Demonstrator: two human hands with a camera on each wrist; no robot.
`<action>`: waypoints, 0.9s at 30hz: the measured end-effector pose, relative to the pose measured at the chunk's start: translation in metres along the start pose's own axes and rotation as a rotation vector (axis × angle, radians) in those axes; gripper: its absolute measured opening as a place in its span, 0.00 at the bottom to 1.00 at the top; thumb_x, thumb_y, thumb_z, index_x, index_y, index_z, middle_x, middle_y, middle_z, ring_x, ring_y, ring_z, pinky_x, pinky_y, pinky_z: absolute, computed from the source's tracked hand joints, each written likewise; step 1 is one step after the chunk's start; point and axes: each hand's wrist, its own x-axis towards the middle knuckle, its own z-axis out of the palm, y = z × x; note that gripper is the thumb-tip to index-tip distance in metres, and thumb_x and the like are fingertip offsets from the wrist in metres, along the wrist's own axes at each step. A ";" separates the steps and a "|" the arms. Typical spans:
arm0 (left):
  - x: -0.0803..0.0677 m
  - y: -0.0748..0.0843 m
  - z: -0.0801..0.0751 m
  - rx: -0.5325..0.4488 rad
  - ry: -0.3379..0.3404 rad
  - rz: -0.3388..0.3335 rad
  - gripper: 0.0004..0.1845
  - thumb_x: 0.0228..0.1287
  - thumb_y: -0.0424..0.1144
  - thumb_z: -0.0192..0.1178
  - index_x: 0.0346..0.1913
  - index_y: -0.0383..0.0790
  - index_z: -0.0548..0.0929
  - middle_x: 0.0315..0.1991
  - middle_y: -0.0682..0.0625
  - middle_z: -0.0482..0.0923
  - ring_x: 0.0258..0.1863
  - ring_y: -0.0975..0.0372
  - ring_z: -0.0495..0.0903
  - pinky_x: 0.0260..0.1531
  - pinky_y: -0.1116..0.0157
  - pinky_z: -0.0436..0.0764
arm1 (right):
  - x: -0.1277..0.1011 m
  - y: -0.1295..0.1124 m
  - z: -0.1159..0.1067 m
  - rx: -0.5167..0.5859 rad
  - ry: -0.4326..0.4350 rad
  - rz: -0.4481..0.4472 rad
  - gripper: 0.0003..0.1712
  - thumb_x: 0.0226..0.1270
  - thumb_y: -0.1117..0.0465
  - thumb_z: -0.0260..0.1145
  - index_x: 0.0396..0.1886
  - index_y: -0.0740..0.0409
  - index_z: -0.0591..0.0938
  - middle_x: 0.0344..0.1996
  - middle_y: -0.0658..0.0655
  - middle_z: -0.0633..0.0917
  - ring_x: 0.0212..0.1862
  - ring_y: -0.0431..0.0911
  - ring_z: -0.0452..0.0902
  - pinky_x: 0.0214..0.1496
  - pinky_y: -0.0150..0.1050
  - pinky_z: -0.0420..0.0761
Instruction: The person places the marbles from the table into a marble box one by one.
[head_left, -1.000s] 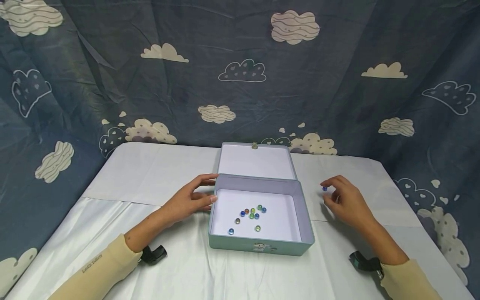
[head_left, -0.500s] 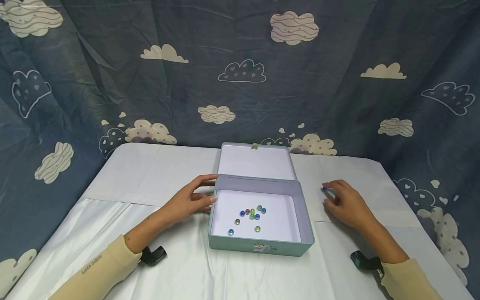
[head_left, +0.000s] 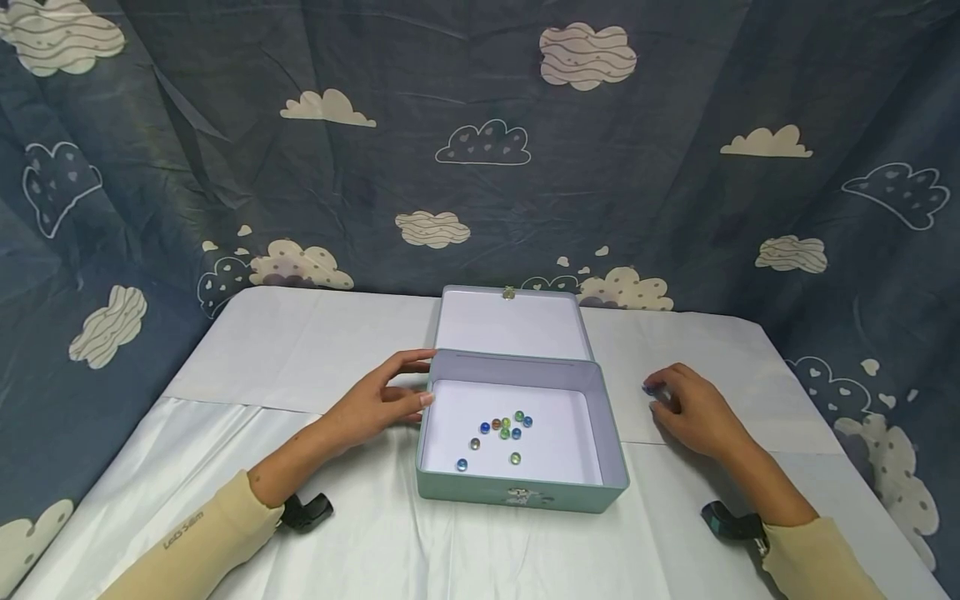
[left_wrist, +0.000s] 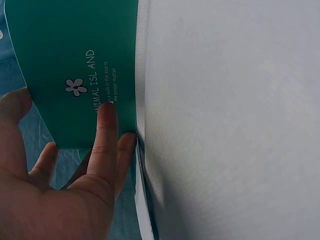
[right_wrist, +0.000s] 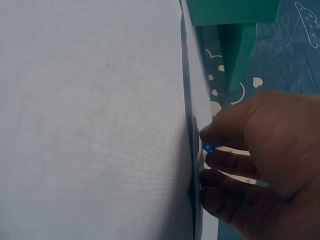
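A green tin box with a pale inside stands mid-table, its lid folded back behind it. Several coloured glass marbles lie on its floor. My left hand rests against the box's left side, fingers extended, with the thumb tip at the rim. In the left wrist view its fingertips touch the green wall, which bears white lettering. To the right of the box, my right hand curls low over the cloth. Between its thumb and index finger sits a blue marble, partly hidden by the fingers.
White cloth with creases and fold lines covers the table. A dark blue curtain with cloud prints hangs right behind it. A small black camera is strapped at the left wrist, another black camera at the right.
My right hand has lowered slightly and come nearer the body, its fingers covering more of the blue marble. One or two marbles in the box have shifted slightly. The left hand stays put.
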 end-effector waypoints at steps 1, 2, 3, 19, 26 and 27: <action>0.000 0.000 0.000 -0.001 0.000 0.000 0.35 0.68 0.44 0.66 0.74 0.64 0.64 0.70 0.49 0.63 0.57 0.48 0.80 0.49 0.57 0.86 | 0.000 0.000 0.000 0.002 0.001 0.002 0.16 0.60 0.69 0.69 0.49 0.61 0.82 0.43 0.58 0.80 0.35 0.48 0.72 0.35 0.42 0.78; 0.000 0.000 0.000 -0.002 0.000 0.000 0.35 0.68 0.44 0.66 0.74 0.64 0.64 0.70 0.49 0.63 0.57 0.49 0.80 0.49 0.57 0.86 | 0.000 0.001 0.000 0.003 0.002 0.002 0.14 0.60 0.70 0.68 0.47 0.61 0.82 0.40 0.57 0.80 0.35 0.47 0.72 0.34 0.42 0.78; 0.000 0.001 0.000 -0.002 0.000 0.000 0.35 0.68 0.44 0.66 0.74 0.64 0.64 0.70 0.49 0.63 0.57 0.48 0.80 0.49 0.57 0.86 | 0.000 0.001 0.000 0.004 0.001 0.002 0.13 0.59 0.70 0.68 0.45 0.60 0.83 0.38 0.56 0.80 0.34 0.47 0.72 0.34 0.41 0.78; -0.002 0.002 0.001 -0.004 0.006 -0.004 0.35 0.67 0.45 0.67 0.73 0.62 0.65 0.70 0.49 0.63 0.58 0.48 0.80 0.49 0.57 0.86 | 0.000 -0.006 -0.001 0.025 0.013 -0.009 0.09 0.54 0.68 0.68 0.37 0.56 0.82 0.28 0.50 0.79 0.29 0.45 0.71 0.28 0.37 0.74; -0.002 0.002 0.001 0.002 0.009 -0.004 0.35 0.67 0.44 0.67 0.73 0.63 0.65 0.70 0.49 0.64 0.57 0.49 0.80 0.49 0.57 0.86 | -0.001 -0.019 -0.005 0.065 0.061 -0.088 0.11 0.53 0.69 0.70 0.36 0.54 0.82 0.27 0.48 0.79 0.28 0.43 0.72 0.26 0.34 0.73; -0.002 0.003 0.001 0.002 0.010 -0.003 0.35 0.67 0.44 0.67 0.73 0.63 0.65 0.69 0.49 0.64 0.57 0.49 0.80 0.49 0.57 0.86 | -0.001 -0.020 -0.006 0.075 0.066 -0.102 0.11 0.53 0.69 0.70 0.35 0.54 0.82 0.27 0.48 0.79 0.28 0.43 0.72 0.26 0.33 0.73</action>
